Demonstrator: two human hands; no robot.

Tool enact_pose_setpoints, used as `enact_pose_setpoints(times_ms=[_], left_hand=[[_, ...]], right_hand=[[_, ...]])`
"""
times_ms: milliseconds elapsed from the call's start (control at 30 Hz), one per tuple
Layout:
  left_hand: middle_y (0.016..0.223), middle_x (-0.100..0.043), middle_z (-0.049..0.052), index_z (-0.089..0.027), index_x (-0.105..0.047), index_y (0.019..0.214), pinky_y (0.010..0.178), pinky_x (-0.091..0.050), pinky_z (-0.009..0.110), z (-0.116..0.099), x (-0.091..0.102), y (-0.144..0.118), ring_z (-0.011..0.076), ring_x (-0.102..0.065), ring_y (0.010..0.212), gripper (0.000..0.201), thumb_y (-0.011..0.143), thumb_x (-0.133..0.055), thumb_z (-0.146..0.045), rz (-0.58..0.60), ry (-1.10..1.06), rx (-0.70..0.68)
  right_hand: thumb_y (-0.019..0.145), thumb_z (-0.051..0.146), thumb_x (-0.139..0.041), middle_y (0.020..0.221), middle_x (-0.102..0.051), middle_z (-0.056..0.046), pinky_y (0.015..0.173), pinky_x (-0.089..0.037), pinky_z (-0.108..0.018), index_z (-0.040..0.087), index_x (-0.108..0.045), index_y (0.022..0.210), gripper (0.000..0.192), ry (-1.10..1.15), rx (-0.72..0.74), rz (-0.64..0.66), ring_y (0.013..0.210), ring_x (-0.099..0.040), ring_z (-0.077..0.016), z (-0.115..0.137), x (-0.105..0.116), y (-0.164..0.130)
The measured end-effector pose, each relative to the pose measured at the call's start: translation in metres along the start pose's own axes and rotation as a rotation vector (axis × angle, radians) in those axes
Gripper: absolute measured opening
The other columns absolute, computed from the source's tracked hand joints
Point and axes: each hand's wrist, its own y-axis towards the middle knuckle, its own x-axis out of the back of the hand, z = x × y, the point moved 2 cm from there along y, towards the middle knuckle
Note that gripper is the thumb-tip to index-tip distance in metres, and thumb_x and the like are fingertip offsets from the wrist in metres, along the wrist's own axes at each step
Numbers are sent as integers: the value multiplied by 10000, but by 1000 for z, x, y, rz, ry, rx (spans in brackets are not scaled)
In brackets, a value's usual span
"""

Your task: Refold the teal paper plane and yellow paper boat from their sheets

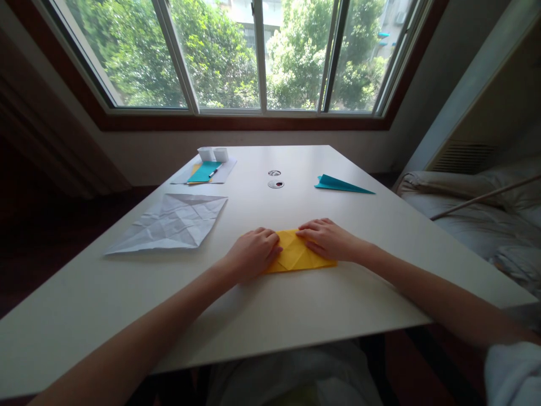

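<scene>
Nearest the camera, I have the pale grey cloth over the person's lap (pixel 253 375), below the front edge of a smooth white desk (pixel 304 310). Working from the left, I see a large, creased sheet of white paper (pixel 173 223) lying unfolded. Behind it sits a small pile: a flat white sheet (pixel 228 169) underneath, a rectangular teal sheet (pixel 203 172) over a yellow one (pixel 195 169), and a slim dark-and-white pen (pixel 215 171) at the teal sheet's right side. Two small white box-shaped objects (pixel 220 154) stand side by side at the back of the pile.

Next I come to the bare left hand (pixel 256 252), its fingers close together and curved over the left end of a folded bright yellow strip of paper (pixel 293 254). That strip lies near the desk's front, between both hands, with slanting creases across it. Well beyond it are two round, patterned discs (pixel 276 184), one behind the other. The bare right hand (pixel 327 237) rests on the strip's upper right part, fingers together, thumb low. I cannot tell whether either hand pinches the paper or only presses it. Farther right and back, a long, pointed, folded piece of teal paper (pixel 342 184) aims its tip rightward.
</scene>
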Motion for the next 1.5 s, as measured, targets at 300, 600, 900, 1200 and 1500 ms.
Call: enact_pose_setpoints(times_ms=[300, 600, 900, 1200, 1500], left_hand=[[1459, -293, 107, -149, -299, 1386, 1067, -239, 472, -13, -28, -2, 283, -231, 1343, 572, 920, -225, -472, 82, 11, 130], [1498, -162, 70, -176, -168, 1439, 1077, -167, 504, -9, -28, -2, 266, -119, 1377, 651, 901, -165, -543, 184, -35, 194], [1499, -37, 102, -139, -35, 1446, 1071, -159, 499, 21, -12, -14, 271, -86, 1381, 887, 796, -188, -723, 386, -42, 234], [1495, 24, 104, -102, 41, 1435, 1068, -195, 490, 52, 11, -30, 277, -67, 1382, 1066, 694, -299, -789, 593, 42, 329], [1500, -15, 121, -76, -10, 1440, 1079, -203, 430, 63, 16, -32, 287, -58, 1380, 1092, 680, -315, -798, 578, 47, 308]], right_hand=[[914, 368, -358, 1328, -478, -159, 1019, -357, -430, 90, -460, 1286, 475, 0, -29, 6, 1223, -446, -256, 23, -15, 6], [915, 506, -242, 1458, -256, -161, 1093, -228, -460, 84, -248, 1413, 653, 135, -94, 158, 1350, -237, -251, 26, -22, 5], [824, 682, -234, 1501, -99, -115, 1114, -95, -480, 129, -98, 1449, 845, 172, -206, 319, 1379, -111, -263, 17, -18, -3], [680, 786, -378, 1505, -1, -133, 1089, -30, -551, 129, 10, 1446, 1081, 196, -266, 486, 1375, -25, -331, -6, -2, -17], [578, 790, -511, 1506, 12, -154, 1101, -8, -516, 114, 16, 1444, 1219, 191, -221, 488, 1373, 39, -337, -18, 4, -28]])
